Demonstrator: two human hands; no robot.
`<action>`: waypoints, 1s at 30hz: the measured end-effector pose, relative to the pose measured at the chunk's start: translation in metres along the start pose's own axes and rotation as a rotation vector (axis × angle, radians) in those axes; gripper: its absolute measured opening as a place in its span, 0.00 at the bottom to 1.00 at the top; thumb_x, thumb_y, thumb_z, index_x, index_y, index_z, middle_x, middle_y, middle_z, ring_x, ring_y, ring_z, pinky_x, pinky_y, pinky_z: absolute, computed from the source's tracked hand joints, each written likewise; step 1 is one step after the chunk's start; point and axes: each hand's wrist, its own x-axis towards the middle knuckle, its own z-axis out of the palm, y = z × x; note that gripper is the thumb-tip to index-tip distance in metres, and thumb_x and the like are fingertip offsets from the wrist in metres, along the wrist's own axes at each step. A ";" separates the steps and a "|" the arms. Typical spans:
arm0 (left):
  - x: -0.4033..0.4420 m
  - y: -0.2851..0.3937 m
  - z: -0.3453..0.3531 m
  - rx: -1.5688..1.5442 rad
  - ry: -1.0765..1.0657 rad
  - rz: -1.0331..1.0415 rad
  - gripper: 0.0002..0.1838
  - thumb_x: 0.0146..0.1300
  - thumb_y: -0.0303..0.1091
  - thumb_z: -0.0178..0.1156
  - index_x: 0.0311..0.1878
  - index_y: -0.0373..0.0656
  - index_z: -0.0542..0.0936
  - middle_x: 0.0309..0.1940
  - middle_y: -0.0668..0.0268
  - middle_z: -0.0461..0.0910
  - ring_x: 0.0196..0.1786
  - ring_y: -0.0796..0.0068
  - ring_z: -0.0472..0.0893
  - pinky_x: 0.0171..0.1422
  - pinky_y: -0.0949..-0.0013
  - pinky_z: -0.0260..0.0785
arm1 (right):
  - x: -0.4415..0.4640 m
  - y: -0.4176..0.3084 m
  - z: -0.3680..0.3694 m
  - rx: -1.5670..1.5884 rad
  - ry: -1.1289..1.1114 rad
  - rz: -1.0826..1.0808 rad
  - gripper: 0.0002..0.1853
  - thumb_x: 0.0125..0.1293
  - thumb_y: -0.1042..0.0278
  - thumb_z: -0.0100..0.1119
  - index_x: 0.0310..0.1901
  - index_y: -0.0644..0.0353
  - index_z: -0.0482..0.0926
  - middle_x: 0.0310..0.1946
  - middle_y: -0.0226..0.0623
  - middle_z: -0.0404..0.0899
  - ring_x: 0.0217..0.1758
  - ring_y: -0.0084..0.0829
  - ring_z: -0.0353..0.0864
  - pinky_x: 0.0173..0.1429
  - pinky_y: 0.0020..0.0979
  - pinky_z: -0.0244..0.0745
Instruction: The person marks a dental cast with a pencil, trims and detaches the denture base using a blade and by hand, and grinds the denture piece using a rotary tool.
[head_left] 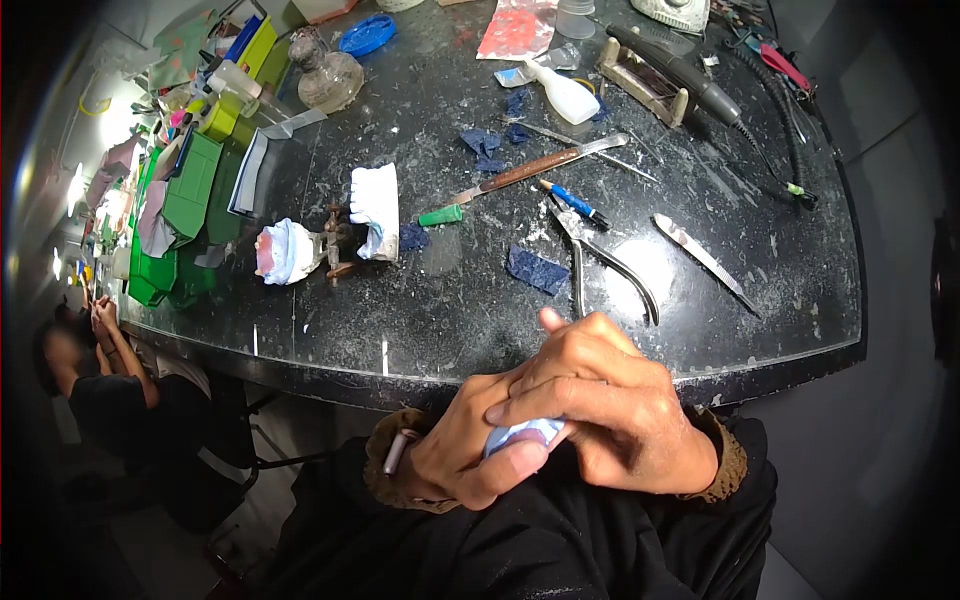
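Glossy black bench (455,325) (scuffed, dusty). Smooth metal pliers (574,234) lie near its front edge; just off that edge, the held blue piece (520,435) looks matt.

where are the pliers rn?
In the head view, the pliers lie right of centre on the black bench, just beyond the right hand, between a dark blue scrap on their left and a silver blade-like tool on their right.

held piece (515,436) was pale blue with pink, benchtop (470,325) was black with whitish flecks, cuffs (730,455) were brown, tapered cap (440,215) was green, paper scrap (537,270) was dark blue, squeeze bottle (570,99) was white, round lid (367,35) was blue
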 end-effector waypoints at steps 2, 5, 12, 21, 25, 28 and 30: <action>-0.006 -0.007 0.000 -0.103 0.028 -0.028 0.22 0.51 0.37 0.49 0.46 0.29 0.70 0.38 0.48 0.74 0.36 0.54 0.78 0.38 0.62 0.70 | 0.002 -0.002 -0.003 -0.046 -0.003 0.013 0.20 0.44 0.85 0.57 0.42 0.58 0.78 0.36 0.35 0.72 0.42 0.37 0.73 0.66 0.48 0.60; -0.005 -0.008 0.002 -0.207 0.039 0.005 0.17 0.53 0.32 0.47 0.45 0.32 0.68 0.39 0.47 0.73 0.37 0.55 0.76 0.41 0.59 0.70 | 0.004 -0.002 -0.008 -0.125 -0.025 0.002 0.16 0.50 0.73 0.62 0.44 0.57 0.79 0.38 0.33 0.74 0.46 0.35 0.75 0.71 0.52 0.51; -0.003 -0.002 -0.005 -0.150 0.002 0.011 0.14 0.54 0.22 0.51 0.45 0.35 0.66 0.35 0.50 0.74 0.33 0.53 0.77 0.38 0.53 0.72 | 0.007 -0.007 -0.007 -0.191 -0.016 -0.017 0.17 0.53 0.59 0.62 0.42 0.58 0.82 0.37 0.33 0.76 0.48 0.35 0.77 0.70 0.49 0.54; 0.011 -0.008 -0.006 0.259 0.072 0.262 0.16 0.46 0.36 0.50 0.35 0.32 0.72 0.29 0.47 0.74 0.30 0.54 0.79 0.34 0.60 0.74 | 0.005 -0.007 0.001 -0.095 -0.004 0.070 0.17 0.41 0.83 0.65 0.37 0.59 0.83 0.33 0.34 0.76 0.43 0.35 0.77 0.64 0.40 0.65; 0.013 -0.007 -0.011 0.270 0.046 0.300 0.16 0.45 0.36 0.51 0.32 0.31 0.73 0.29 0.46 0.75 0.27 0.53 0.79 0.32 0.59 0.75 | 0.007 -0.007 0.006 -0.133 0.017 0.052 0.16 0.39 0.84 0.64 0.35 0.59 0.83 0.33 0.34 0.77 0.42 0.34 0.76 0.62 0.37 0.68; 0.008 -0.011 -0.005 0.209 0.145 0.246 0.13 0.48 0.35 0.50 0.29 0.32 0.72 0.27 0.48 0.76 0.24 0.51 0.78 0.30 0.59 0.75 | 0.005 -0.005 0.009 -0.146 0.018 0.049 0.15 0.41 0.84 0.63 0.34 0.59 0.84 0.33 0.34 0.77 0.41 0.34 0.77 0.62 0.37 0.69; 0.007 -0.018 -0.007 0.319 0.117 0.359 0.12 0.51 0.33 0.49 0.33 0.33 0.71 0.27 0.50 0.75 0.23 0.53 0.77 0.27 0.61 0.74 | 0.004 0.001 0.013 -0.075 0.031 0.005 0.17 0.41 0.87 0.58 0.36 0.62 0.77 0.33 0.37 0.70 0.39 0.40 0.72 0.63 0.44 0.65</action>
